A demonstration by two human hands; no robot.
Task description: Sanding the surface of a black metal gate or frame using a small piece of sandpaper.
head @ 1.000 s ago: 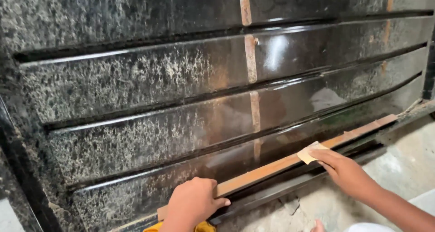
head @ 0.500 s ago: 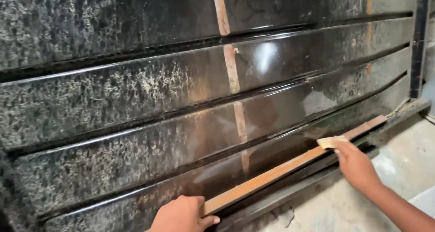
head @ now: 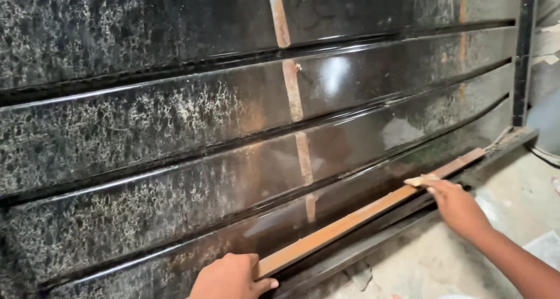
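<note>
— Left hand (head: 230, 277)?
— Low in the view, near the bottom edge, planted on the near end of the long wooden strip (head: 361, 217). Fingers together and curled over the strip's end, thumb poking out to the right along its lower edge. Pressing rather than lifting, by the look of it.

— Right hand (head: 458, 205)?
— Farther along the same strip, toward its far end. Fingers together, pinched on a small pale pad (head: 421, 180), flat against the top face of the wood. Forearm running off to the lower right corner.

— And the strip itself?
— Lying on edge along the foot of the black speckled stone slabs (head: 175, 118), slanting up from the left hand to the right side of the view. Orange-brown face, rusty in tone. Touching the lowest slab along its back; resting on a dark ledge (head: 350, 249) below.

— Anything around?
— Stacked slabs, glossy, with a bright glare spot (head: 335, 74) on the second one. A rust-coloured vertical streak (head: 291, 89) crossing the slabs near the middle. A dark upright post (head: 527, 54) at the right end. Dusty concrete floor (head: 431, 258) below the ledge.

— Material of the pad?
— Too small to tell.
</note>
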